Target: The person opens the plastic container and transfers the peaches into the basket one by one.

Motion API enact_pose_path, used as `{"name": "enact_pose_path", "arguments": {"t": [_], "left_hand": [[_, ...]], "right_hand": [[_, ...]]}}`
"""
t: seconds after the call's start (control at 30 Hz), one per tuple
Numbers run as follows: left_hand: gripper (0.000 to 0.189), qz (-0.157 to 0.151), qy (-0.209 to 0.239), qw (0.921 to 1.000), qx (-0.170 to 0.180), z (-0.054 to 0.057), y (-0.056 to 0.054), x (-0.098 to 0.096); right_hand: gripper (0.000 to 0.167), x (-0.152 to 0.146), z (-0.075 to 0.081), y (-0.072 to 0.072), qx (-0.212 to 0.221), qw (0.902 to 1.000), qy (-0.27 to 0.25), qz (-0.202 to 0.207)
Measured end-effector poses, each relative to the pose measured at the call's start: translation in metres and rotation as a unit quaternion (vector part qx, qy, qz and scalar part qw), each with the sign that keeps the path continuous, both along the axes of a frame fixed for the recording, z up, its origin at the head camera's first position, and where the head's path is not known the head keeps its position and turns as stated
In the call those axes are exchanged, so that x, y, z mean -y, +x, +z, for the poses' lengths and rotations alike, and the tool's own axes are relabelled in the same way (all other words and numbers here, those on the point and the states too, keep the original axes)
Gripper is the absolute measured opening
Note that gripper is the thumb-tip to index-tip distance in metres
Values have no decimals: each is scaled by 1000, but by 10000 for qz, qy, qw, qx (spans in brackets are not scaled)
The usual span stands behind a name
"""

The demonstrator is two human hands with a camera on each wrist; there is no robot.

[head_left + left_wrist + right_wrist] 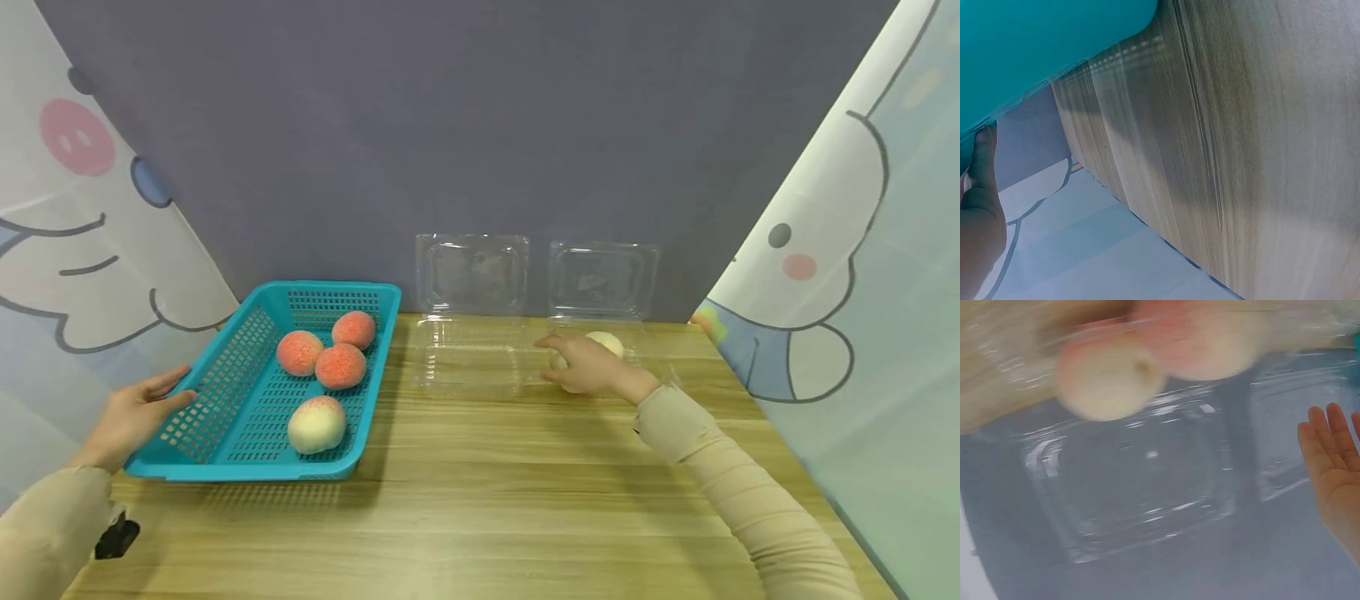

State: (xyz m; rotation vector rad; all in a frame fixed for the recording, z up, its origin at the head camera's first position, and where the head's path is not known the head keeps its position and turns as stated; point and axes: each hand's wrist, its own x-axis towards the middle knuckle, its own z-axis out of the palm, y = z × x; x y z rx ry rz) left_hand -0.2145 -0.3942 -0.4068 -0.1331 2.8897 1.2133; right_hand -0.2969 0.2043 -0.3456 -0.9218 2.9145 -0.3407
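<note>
My left hand (pixel 138 412) holds the left rim of a blue plastic basket (pixel 378 367), which also shows in the left wrist view (pixel 1054 37). In the basket lie three reddish peaches (pixel 341 367) and a paler one (pixel 317 425). On the right, my right hand (pixel 588 364) hovers with extended fingers over a clear plastic clamshell box (pixel 603 283). Two pale peaches sit in that box, one (pixel 606 341) partly behind the hand. The right wrist view shows both peaches (pixel 1110 381), blurred, with the hand (pixel 1341 481) apart from them.
A second clear clamshell box (pixel 468 354) stands between the basket and the right box, its lid raised against the dark back wall (pixel 480 125). All stand on a wood-grain table (pixel 480 500). Cartoon-printed cloths (pixel 795 275) flank the table.
</note>
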Motion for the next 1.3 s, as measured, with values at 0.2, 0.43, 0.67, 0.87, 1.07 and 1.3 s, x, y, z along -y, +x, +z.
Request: {"name": "enact_pose_path", "arguments": {"t": [0.2,0.43,0.67,0.87,1.07,1.3], "left_hand": [[69,-15,-155,9999,-10,-1,2,3],[68,-78,-139,9998,97,-1,5,5],[68,25,-155,9998,78,-7,8,10],[70,121,-90,9997,182,-10,10,12],[72,142,-64,9994,311,-5,8,8],[72,92,-74,9994,317,-6,9,4]], "right_hand": [[54,-27,-7,-13,222,9993,63,-298],[54,-46,-21,-25,542,9981,-9,-304],[60,-50,-29,-34,833,9954,-68,-477],[65,-47,-37,-39,994,9937,-39,-508],[66,-50,-46,-40,1421,9867,-270,-742],[73,-57,-59,-47,2372,9625,-731,-1092]]}}
